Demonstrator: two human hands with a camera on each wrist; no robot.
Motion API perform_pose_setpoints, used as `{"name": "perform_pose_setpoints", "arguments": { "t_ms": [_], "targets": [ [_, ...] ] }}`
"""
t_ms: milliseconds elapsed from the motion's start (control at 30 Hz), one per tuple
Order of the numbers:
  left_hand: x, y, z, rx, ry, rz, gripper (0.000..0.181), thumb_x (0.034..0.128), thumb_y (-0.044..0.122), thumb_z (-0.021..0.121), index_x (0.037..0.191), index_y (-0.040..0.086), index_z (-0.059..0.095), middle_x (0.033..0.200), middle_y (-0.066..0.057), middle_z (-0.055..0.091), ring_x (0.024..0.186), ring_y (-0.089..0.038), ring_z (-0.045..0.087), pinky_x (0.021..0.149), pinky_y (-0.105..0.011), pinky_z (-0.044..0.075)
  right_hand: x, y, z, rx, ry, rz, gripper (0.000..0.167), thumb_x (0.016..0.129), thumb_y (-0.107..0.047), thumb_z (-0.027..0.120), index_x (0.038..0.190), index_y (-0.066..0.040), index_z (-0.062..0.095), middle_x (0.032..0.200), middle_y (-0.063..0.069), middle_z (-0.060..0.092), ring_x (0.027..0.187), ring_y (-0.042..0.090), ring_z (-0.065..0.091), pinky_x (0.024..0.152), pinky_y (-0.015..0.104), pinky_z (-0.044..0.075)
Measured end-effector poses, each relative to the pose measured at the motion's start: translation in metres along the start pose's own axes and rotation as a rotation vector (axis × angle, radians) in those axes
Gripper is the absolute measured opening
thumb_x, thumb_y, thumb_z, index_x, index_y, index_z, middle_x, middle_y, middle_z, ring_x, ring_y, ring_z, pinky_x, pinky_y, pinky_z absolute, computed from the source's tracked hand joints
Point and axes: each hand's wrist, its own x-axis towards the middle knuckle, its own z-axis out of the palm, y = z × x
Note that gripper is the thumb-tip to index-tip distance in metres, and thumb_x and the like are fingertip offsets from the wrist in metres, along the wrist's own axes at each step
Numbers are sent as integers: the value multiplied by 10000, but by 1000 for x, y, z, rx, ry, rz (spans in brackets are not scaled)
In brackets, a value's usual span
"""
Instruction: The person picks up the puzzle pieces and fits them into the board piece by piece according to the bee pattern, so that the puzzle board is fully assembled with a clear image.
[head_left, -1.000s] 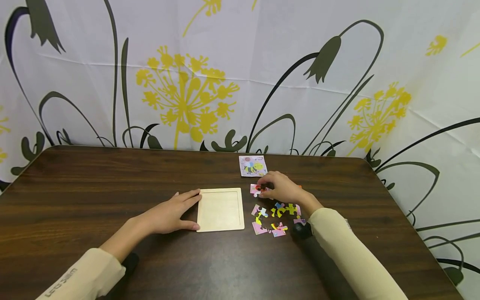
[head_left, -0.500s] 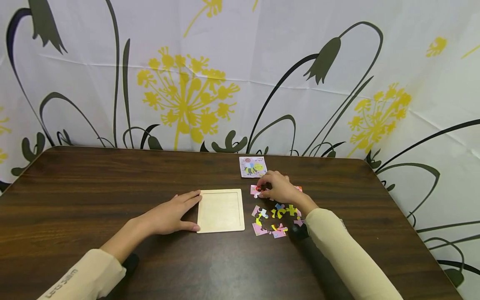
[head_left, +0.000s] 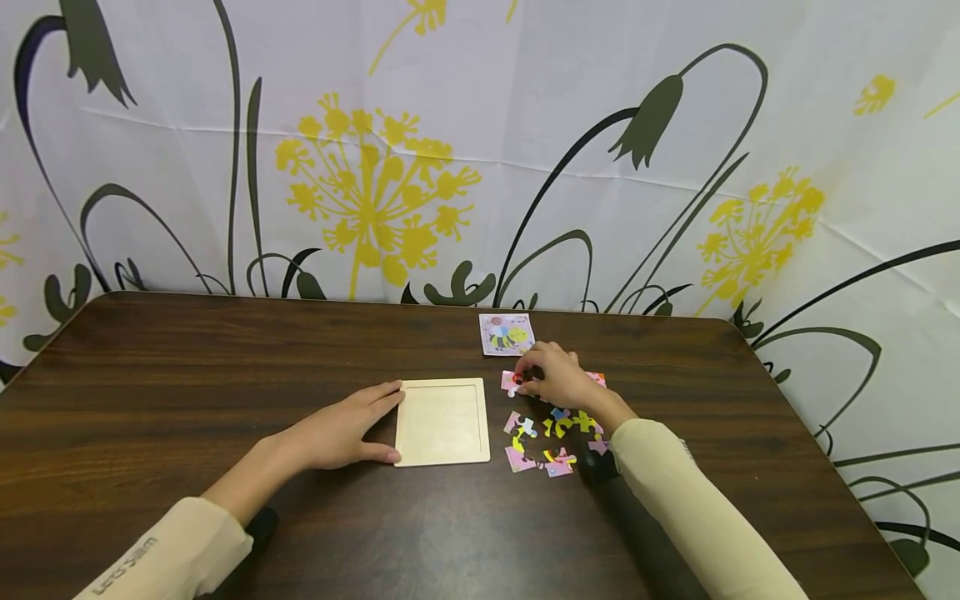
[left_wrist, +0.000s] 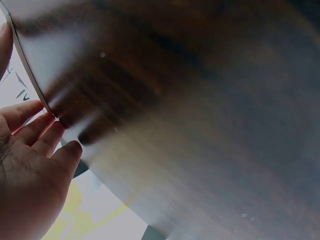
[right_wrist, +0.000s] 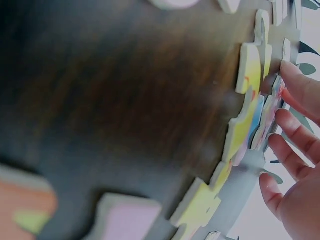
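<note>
A square, light wooden puzzle tray [head_left: 441, 422] lies on the table. My left hand [head_left: 330, 429] rests along its left side, fingertips on the far left corner and thumb at the near left corner. In the left wrist view the fingers of the left hand [left_wrist: 35, 165] are stretched out against a thin edge. To the right of the tray my right hand [head_left: 562, 379] pinches a pink puzzle piece [head_left: 507, 381] with a red and black print, which is flat on the table. Its fingertips also appear among the pieces in the right wrist view, partly hiding them.
Several loose puzzle pieces [head_left: 558, 463], pink, yellow and blue, lie right of the tray, below and beside the right hand. Behind them is a square picture card [head_left: 507, 334] of a bee. A patterned curtain [head_left: 420, 167] hangs behind the dark wooden table [head_left: 225, 350].
Both hands stay almost where they were. The right forearm has shifted slightly left, showing more of the pieces behind it. The tray has not moved noticeably.
</note>
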Motion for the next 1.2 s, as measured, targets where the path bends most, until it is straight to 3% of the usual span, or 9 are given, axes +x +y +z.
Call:
{"name": "perform_pose_setpoints", "arguments": {
  "t_ms": [467, 800, 1200],
  "targets": [
    [-1, 3, -3, -8, 6, 12, 830, 807, 435, 649, 1381, -63, 313, 1437, -226, 265, 1294, -394, 272, 982, -519, 296, 0, 3, 1, 2, 6, -36, 164, 820, -211, 697, 944, -117, 646, 970, 12, 555, 1006, 230, 451, 774, 433, 275],
    [0, 1, -1, -10, 9, 9, 831, 809, 428, 651, 1386, -60, 305, 1443, -220, 259, 1299, -387, 265, 989, -516, 290, 1, 2, -3, 94, -10, -58, 165, 839, -206, 677, 964, -104, 641, 1007, 13, 595, 1045, 218, 458, 863, 468, 255],
    [0, 1, 0, -8, 15, 22, 833, 807, 430, 652, 1382, -65, 309, 1442, -221, 260, 1300, -386, 263, 988, -514, 292, 9, -23, -5, 136, -9, -122, 181, 815, -200, 703, 957, -101, 650, 949, -13, 598, 979, 172, 504, 864, 456, 282]
  ]
}}
